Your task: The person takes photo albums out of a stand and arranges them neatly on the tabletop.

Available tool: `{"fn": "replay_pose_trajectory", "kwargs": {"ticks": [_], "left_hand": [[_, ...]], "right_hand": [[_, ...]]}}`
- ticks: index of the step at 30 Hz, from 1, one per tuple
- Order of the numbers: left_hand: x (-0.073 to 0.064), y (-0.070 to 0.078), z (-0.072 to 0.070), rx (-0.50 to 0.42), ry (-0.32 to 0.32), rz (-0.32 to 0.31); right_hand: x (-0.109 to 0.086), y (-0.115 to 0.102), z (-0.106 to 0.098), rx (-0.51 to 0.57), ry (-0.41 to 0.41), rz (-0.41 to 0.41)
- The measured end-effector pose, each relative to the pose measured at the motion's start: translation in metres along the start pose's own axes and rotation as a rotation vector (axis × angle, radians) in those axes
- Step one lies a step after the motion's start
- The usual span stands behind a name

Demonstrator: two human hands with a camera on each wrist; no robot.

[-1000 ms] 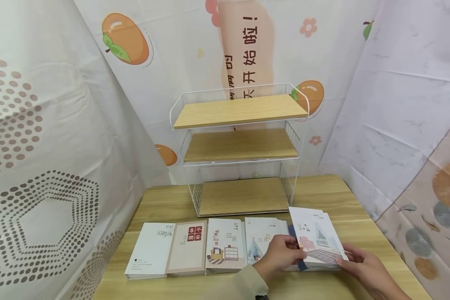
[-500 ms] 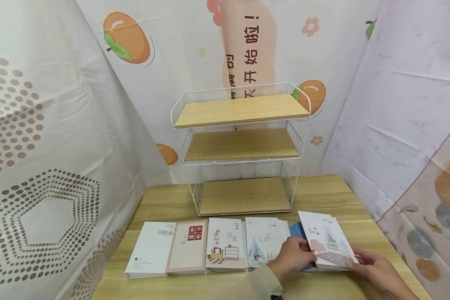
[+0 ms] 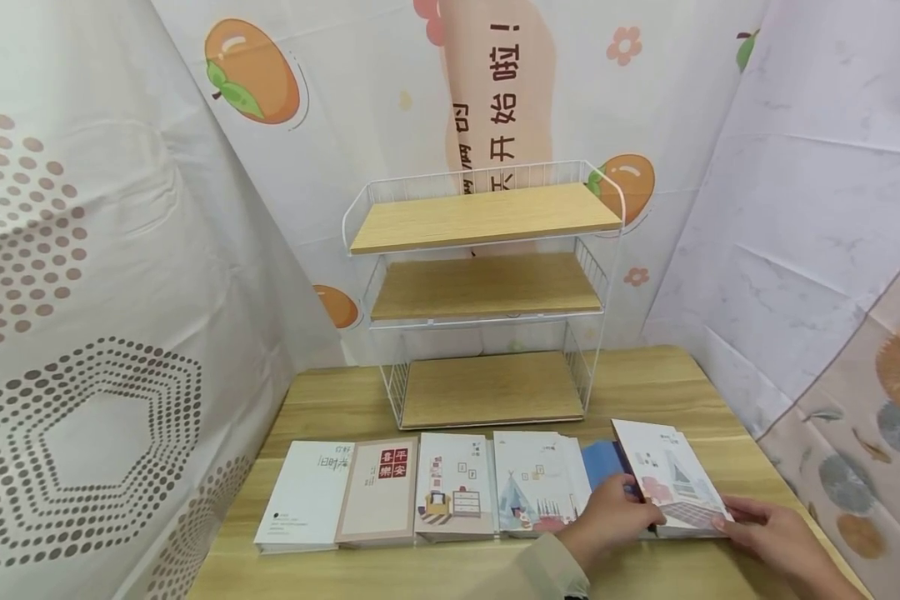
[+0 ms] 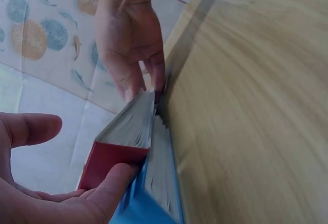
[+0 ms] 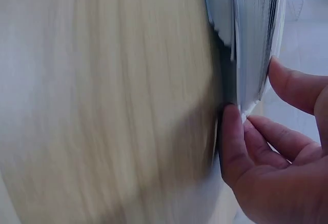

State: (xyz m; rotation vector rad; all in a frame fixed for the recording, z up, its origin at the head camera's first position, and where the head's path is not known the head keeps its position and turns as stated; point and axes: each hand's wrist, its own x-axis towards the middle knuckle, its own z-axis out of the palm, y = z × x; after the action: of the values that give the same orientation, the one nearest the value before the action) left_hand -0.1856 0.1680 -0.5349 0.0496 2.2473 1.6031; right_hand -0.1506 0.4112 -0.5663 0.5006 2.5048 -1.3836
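Note:
A thick white-covered book [image 3: 675,479] with a pink-chair picture lies on a blue-covered book [image 3: 602,461] at the row's right end. Its spine [image 4: 114,161] shows red in the left wrist view, tilted above the blue one. My left hand [image 3: 613,518] presses a finger against this red spine, and another digit stands apart in the air. At the opposite side my right hand [image 3: 776,537] pinches the white book's edge, one digit on the cover and others below [image 5: 277,152]. Most of the blue book is hidden.
Several books lie in a row to the left: a white one [image 3: 307,496], a beige one [image 3: 378,492], an armchair one [image 3: 453,487] and a tent one [image 3: 536,483]. Behind them stands a three-tier rack [image 3: 487,292] on the wooden table [image 3: 330,400]. Printed cloth hangs around.
Both hands have moved to the right with the white-covered book. More of the blue cover shows between it and the tent book. The row at left has stayed put.

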Motion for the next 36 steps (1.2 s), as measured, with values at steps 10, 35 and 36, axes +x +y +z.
{"fn": "replay_pose_trajectory", "kwargs": {"ticks": [10, 35, 36], "left_hand": [[0.004, 0.007, 0.013, -0.082, -0.152, 0.043], [0.028, 0.015, 0.041, 0.424, -0.310, 0.063], [0.029, 0.015, 0.042, 0.435, -0.308, 0.051]], "right_hand": [[0.009, 0.016, -0.023, -0.148, 0.023, 0.014], [0.009, 0.059, -0.025, 0.206, 0.383, 0.137], [0.010, 0.060, -0.022, 0.236, 0.405, 0.140]]}}
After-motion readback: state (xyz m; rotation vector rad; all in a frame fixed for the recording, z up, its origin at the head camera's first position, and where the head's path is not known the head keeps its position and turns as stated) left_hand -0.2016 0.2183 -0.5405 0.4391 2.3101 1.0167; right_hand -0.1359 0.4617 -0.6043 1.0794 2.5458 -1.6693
